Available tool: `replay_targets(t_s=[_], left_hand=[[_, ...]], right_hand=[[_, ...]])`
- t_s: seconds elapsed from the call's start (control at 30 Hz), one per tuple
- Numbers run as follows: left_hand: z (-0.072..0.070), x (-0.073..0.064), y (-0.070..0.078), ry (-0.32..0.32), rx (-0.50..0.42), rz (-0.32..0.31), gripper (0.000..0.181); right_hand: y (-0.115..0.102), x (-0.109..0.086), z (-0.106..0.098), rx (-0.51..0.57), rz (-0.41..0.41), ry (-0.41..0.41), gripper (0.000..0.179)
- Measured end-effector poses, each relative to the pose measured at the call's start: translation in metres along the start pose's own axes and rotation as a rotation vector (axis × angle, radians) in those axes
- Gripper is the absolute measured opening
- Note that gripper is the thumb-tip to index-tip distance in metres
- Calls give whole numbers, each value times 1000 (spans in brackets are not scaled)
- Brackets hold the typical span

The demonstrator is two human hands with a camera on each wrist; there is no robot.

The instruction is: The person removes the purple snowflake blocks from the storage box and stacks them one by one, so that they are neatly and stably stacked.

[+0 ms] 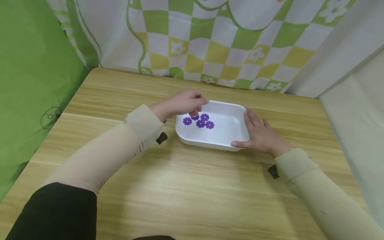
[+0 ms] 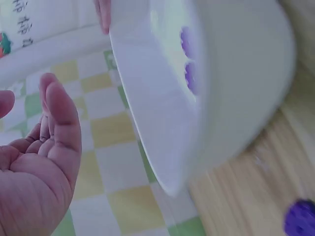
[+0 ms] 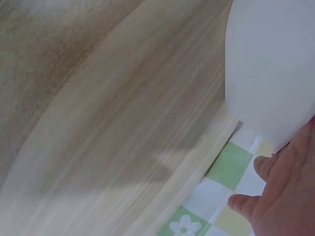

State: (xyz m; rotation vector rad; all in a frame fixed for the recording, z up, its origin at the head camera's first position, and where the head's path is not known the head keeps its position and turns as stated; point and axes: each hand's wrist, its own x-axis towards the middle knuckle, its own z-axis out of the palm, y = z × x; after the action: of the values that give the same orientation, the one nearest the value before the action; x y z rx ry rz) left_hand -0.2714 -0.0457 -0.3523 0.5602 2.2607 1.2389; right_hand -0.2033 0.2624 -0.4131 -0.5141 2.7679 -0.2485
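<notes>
A deep white tray [image 1: 223, 133] stands on the table, with several purple notched discs [image 1: 209, 125] lying flat in its left half. Over the tray's far left part is my left hand [image 1: 189, 101], fingers bent loosely. Nothing shows between the thumb and fingers of that left hand [image 2: 44, 162] in the left wrist view. My right hand [image 1: 261, 133] holds the tray's right end, its thumb on the near rim and its fingers over the right rim. In the right wrist view, the right hand [image 3: 290, 187] is partly cut off beside the tray's outer wall [image 3: 270, 64].
Another purple piece [image 2: 300, 219] lies on the wooden table [image 1: 198, 186], left of the tray and mostly hidden by my left wrist in the head view. A checked green and yellow curtain [image 1: 219, 50] hangs along the table's far edge. Green cloth [image 1: 33, 66] covers the left side.
</notes>
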Motion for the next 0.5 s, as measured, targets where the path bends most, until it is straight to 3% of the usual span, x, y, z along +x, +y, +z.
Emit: replay_targets(t_s=[0.1, 0.23, 0.37, 0.5], left_hand=[[8, 16, 14, -35, -3, -24, 27], [17, 37, 25, -103, 72, -11, 29], [26, 52, 28, -190, 182, -8, 36], [34, 61, 28, -224, 240, -40, 40]], right_hand=[[1, 1, 1, 18, 9, -1, 127], [1, 1, 1, 15, 19, -8, 125], [-1, -1, 0, 13, 6, -9, 120], [-3, -1, -3, 21, 12, -19, 121]])
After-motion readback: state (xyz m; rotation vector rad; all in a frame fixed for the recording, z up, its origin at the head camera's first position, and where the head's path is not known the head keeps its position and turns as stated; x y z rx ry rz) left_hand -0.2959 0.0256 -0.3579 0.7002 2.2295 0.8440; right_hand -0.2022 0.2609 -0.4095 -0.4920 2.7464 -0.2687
